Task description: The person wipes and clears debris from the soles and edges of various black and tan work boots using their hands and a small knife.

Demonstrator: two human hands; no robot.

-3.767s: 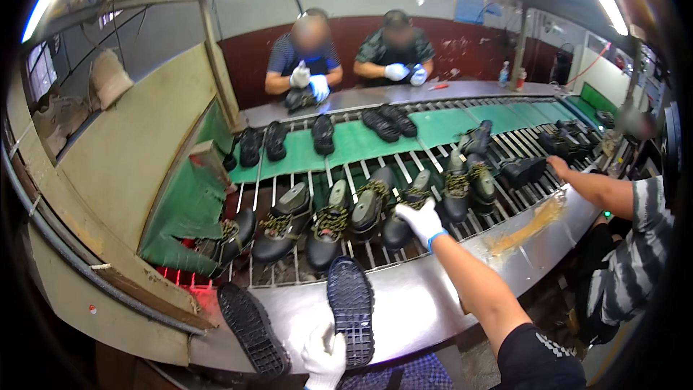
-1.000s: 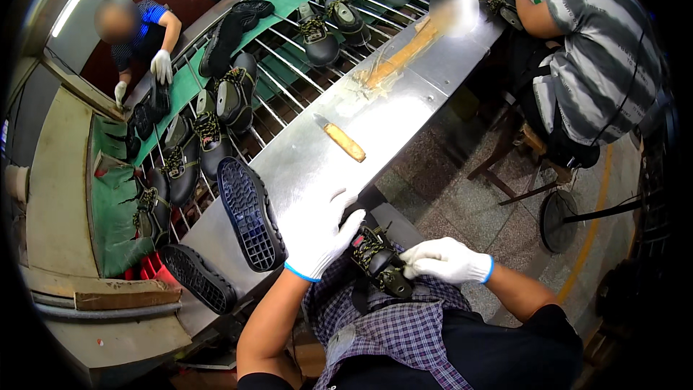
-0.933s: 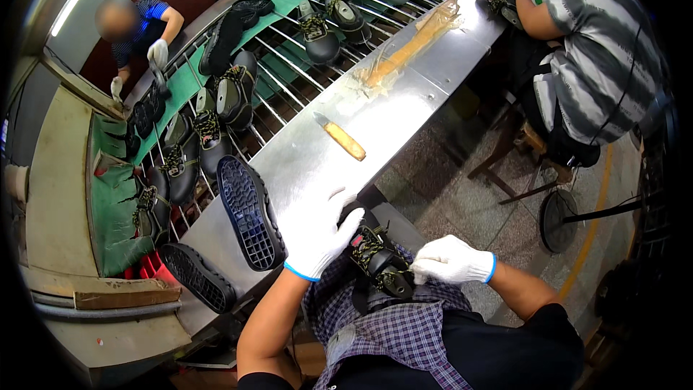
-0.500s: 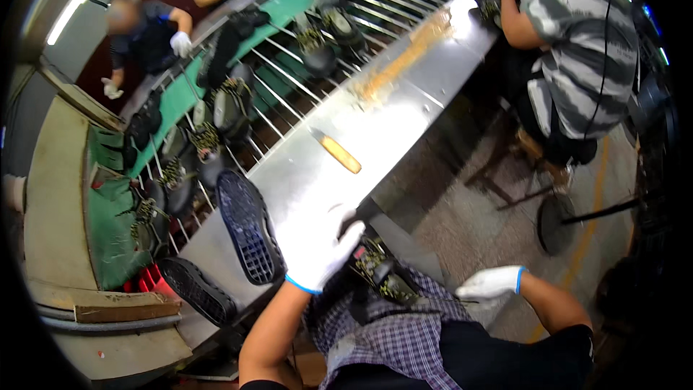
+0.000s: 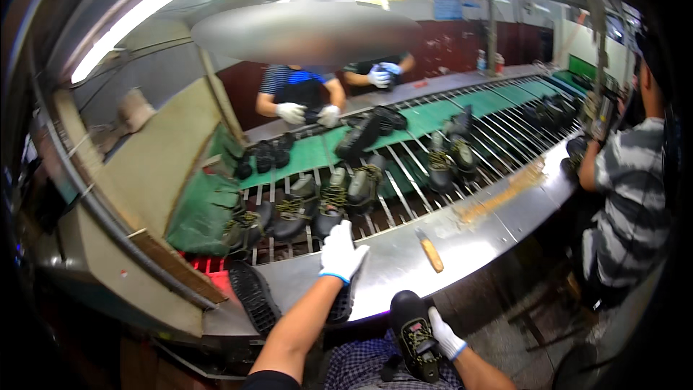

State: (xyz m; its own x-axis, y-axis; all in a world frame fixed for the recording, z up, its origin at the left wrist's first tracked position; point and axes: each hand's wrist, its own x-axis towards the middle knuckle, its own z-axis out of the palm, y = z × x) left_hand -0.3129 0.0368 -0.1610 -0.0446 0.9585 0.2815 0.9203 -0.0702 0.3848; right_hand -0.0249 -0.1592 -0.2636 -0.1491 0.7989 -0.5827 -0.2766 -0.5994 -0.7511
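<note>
My left hand, in a white glove with a blue cuff, reaches over the metal bench. Its fingers are stretched out and the thumb stands apart. Beneath the hand and wrist lies a black sole, partly hidden; whether the glove touches it I cannot tell. Another black sole with a treaded face lies to its left. My right hand, gloved too, grips the side of a black shoe with dark yellow-flecked laces, toe pointing away, above my checked apron.
A knife with a wooden handle lies on the bench. Behind runs a roller conveyor with several laced shoes and a green belt. Two gloved co-workers stand across it; a person in a striped shirt sits at right.
My view has tilted up. My left hand has moved over the sole that lay beside it. My right hand, apart from the shoe before, now holds it, and the shoe is raised from my lap.
</note>
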